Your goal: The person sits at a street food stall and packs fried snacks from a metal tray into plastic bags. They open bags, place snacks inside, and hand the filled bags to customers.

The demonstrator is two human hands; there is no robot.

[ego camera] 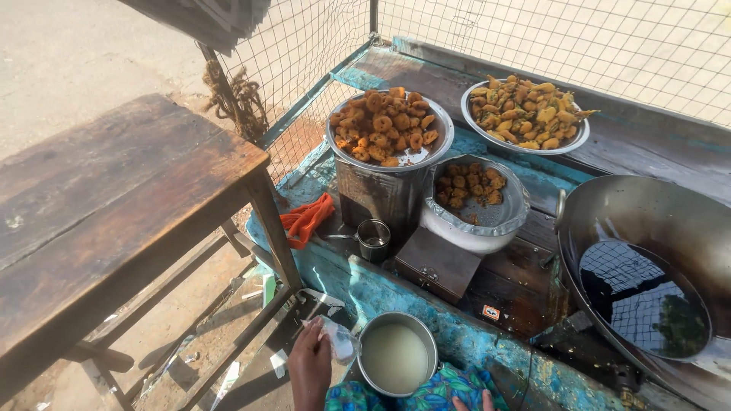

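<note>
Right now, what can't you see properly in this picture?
Head view only:
- Right hand: cut off by the bottom edge; only fingertips show.
- Left hand: its grip on the white cloth is unclear.
- Pot of pale liquid: depth hidden.
- Wok: cut off at the right edge.

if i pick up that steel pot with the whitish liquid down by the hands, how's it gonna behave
The steel pot looks filled close to its rim with pale liquid, so it would probably feel heavy for its size and slop over if tilted or jerked. Its smooth metal wall may be slippery. The left hand holds a crumpled white wrapper beside it, so a firm two-handed grip seems unlikely for now.
</note>
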